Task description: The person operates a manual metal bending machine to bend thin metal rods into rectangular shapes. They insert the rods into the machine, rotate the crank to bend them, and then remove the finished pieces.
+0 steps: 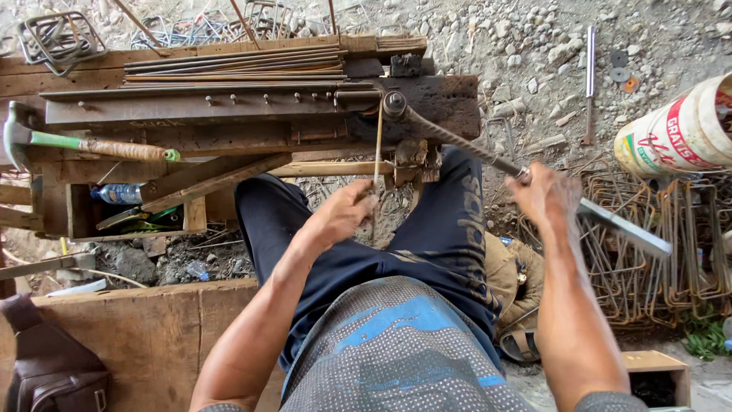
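My left hand [345, 211] grips the near end of a thin steel rod [378, 141] that runs up into the pins of a wooden bending bench [229, 114]. On the right, a long metal bending lever [465, 145] slants from its pivot head [394, 103] on the bench down to a flat bar end [625, 226]. My right hand [546, 196] is closed around this lever. I sit with dark blue trousers [435, 236] between the bench and me.
A hammer with a green and wrapped handle [84, 143] lies on the bench's left. Straight rods [236, 65] are stacked along its back. Bent rusty stirrups [656, 244] pile up at right, beside a white bucket [679, 133]. A brown bag [49, 366] rests on a plank at lower left.
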